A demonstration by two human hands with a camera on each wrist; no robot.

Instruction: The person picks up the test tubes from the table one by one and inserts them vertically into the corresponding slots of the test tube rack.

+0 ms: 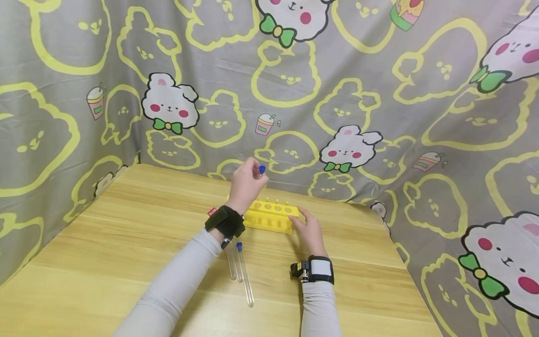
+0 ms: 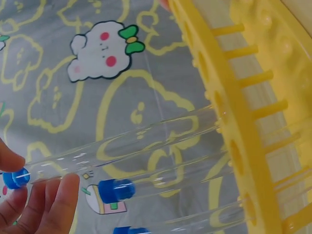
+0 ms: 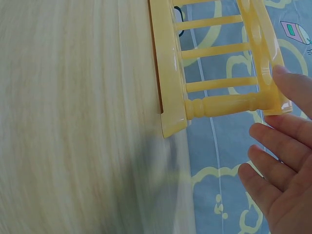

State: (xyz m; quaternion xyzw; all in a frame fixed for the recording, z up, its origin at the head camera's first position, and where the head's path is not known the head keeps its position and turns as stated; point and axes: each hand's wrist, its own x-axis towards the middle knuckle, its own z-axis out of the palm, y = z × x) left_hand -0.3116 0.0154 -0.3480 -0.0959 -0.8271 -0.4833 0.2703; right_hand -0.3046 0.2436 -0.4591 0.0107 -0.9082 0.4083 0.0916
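A yellow test-tube rack (image 1: 269, 216) stands on the wooden table (image 1: 126, 243). My left hand (image 1: 258, 172) pinches the blue cap of a clear tube (image 2: 126, 136) above the rack's left end. In the left wrist view that tube's lower end passes through a hole in the rack (image 2: 234, 141), and my left hand (image 2: 29, 178) grips it at the cap. Two more blue-capped tubes (image 2: 146, 185) sit in the rack beside it. My right hand (image 1: 304, 220) rests with straight fingers on the rack's right end; in the right wrist view one fingertip (image 3: 292, 87) touches the rack (image 3: 219, 73).
Two clear tubes (image 1: 242, 271) lie on the table near my left forearm, one with a blue cap. A grey cartoon-print cloth (image 1: 294, 93) hangs behind and around the table. The table's right edge (image 1: 400, 262) is close to my right wrist.
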